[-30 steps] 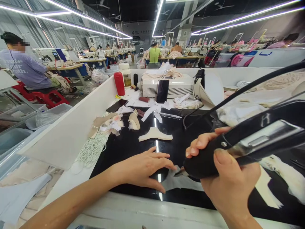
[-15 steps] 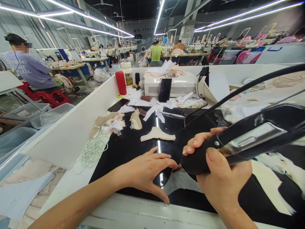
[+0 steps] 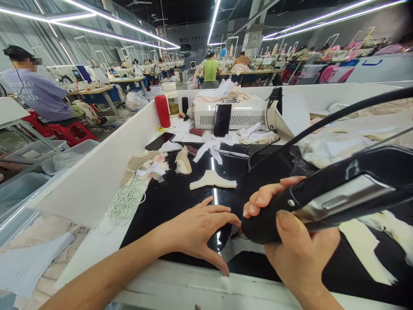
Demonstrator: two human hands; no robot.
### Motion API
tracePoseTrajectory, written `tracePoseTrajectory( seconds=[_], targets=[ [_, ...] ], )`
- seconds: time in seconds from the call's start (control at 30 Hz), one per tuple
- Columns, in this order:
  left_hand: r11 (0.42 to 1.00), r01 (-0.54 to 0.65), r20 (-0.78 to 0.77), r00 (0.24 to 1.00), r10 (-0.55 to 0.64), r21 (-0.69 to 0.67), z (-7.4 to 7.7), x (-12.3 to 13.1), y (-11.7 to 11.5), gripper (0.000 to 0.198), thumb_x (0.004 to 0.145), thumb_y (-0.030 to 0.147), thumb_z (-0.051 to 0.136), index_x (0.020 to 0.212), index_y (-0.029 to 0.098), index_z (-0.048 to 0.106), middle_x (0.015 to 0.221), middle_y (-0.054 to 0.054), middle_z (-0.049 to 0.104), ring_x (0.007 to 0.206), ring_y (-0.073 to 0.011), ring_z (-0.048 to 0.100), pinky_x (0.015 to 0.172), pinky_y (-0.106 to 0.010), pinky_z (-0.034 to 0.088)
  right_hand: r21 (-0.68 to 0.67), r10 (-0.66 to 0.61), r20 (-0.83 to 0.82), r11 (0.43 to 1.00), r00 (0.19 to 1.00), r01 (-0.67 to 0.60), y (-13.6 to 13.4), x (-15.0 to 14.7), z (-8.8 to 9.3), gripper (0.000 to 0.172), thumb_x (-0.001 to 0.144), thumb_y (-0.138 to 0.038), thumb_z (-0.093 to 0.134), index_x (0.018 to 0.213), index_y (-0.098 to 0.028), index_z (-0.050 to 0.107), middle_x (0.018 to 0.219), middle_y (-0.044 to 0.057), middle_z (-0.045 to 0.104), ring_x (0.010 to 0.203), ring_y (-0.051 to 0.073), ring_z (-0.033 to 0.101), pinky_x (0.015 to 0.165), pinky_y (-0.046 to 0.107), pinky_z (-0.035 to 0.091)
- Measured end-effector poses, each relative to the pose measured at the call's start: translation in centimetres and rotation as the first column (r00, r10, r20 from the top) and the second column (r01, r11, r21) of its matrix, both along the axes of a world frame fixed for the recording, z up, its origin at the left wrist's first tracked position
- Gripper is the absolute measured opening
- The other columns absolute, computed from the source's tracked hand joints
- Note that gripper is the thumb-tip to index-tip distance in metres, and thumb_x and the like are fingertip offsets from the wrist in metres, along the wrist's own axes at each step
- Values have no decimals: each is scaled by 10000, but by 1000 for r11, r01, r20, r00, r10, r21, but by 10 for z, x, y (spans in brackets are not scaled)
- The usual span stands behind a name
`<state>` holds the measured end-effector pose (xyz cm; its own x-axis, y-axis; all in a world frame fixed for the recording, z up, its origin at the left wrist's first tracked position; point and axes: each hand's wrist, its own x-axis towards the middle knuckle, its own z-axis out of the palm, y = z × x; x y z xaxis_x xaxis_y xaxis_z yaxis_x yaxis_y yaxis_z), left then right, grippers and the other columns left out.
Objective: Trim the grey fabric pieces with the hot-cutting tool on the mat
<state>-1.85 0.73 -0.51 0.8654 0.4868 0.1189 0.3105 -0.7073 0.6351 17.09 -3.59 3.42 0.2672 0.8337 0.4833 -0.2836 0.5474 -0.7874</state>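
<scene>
My right hand (image 3: 298, 234) is wrapped round a black corded hand tool (image 3: 335, 202) with a silver lever on its body; the thumb lies beside the lever. The tool points down and left, and its tip is hidden behind its rounded front end. My left hand (image 3: 196, 226) rests on the glossy black work surface (image 3: 161, 211), fingers spread, its index fingertip close to the tool's front end. Thin greyish see-through material (image 3: 245, 246) lies below the tool, between my hands. Beyond my left hand sits a cream curved fabric piece (image 3: 213, 179).
A bundle of pale green cord (image 3: 127, 202) and fabric scraps (image 3: 150, 165) lie at the left. At the back stand a phone (image 3: 222, 120), a white vented box (image 3: 200, 116) and a red bottle (image 3: 162, 111). Cream fabric strips (image 3: 368, 247) lie at right. The tool's black cable (image 3: 322, 122) arches overhead.
The tool in my right hand has moved slightly left and down, and its coppery tip has gone out of sight. My left hand has hardly moved.
</scene>
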Motion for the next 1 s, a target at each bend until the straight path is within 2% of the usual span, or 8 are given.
tracePoseTrajectory(
  seconds=[0.17,0.37,0.43,0.57,0.67,0.73,0.87,1.0],
  targets=[
    [1000,-7,-22,1000,6,-20,-1,0,0,930,776,642,904,1533,259,524,1560,-147,604,1530,-370,484,1339,-613,117,-21,11,-14,1000,1000,-12,-1,-4,2,315,919,-365,836,1150,-287,637,826,-34,672,674,154,654,635,309,614],
    [999,26,-54,998,-28,-35,1,0,1,1002,816,602,893,1633,290,406,1583,-126,590,1593,-345,390,1341,-632,50,16,104,-13,994,995,-104,-11,-12,4,375,905,-414,846,1178,-284,625,823,-26,668,666,155,637,617,304,609],
    [999,27,-52,998,-29,-28,2,1,1,1003,822,598,889,1643,308,390,1590,-115,585,1596,-344,384,1337,-648,58,21,104,-7,994,995,-104,-14,-14,4,354,913,-404,836,1172,-281,629,813,-23,658,665,158,633,606,304,607],
    [1000,11,-52,999,-12,-16,2,1,1,960,804,591,904,1601,303,453,1589,-117,582,1583,-345,408,1339,-644,83,25,93,6,995,996,-93,-13,-16,3,288,937,-347,804,1159,-282,633,806,-19,661,661,162,639,597,310,611],
    [1000,9,-45,999,-10,-15,2,1,1,929,810,576,906,1576,287,468,1596,-133,566,1562,-352,432,1325,-663,134,30,104,2,994,995,-104,-12,-15,4,301,923,-366,825,1146,-279,642,803,-17,679,649,162,642,579,304,604],
    [1000,3,-21,1000,-2,20,2,-1,0,840,806,574,908,1496,263,543,1603,-150,543,1544,-365,446,1315,-657,194,26,83,-11,996,996,-83,-11,-10,7,356,902,-383,849,1177,-286,645,811,-19,681,649,163,641,578,306,604],
    [992,-4,-15,1000,6,127,6,-8,1,440,867,492,884,1190,241,722,1584,-170,513,1493,-353,492,1324,-604,240,2,-12,34,1000,999,12,-8,7,16,515,853,-412,894,1288,-330,631,868,-19,693,661,171,651,584,325,606],
    [974,7,-48,999,4,224,13,-17,7,124,968,368,795,1007,252,782,1566,-130,534,1499,-339,482,1321,-604,254,-35,-55,141,998,988,60,-4,27,29,543,759,-478,954,1202,-311,687,946,19,708,689,211,695,587,391,641]
  ],
)
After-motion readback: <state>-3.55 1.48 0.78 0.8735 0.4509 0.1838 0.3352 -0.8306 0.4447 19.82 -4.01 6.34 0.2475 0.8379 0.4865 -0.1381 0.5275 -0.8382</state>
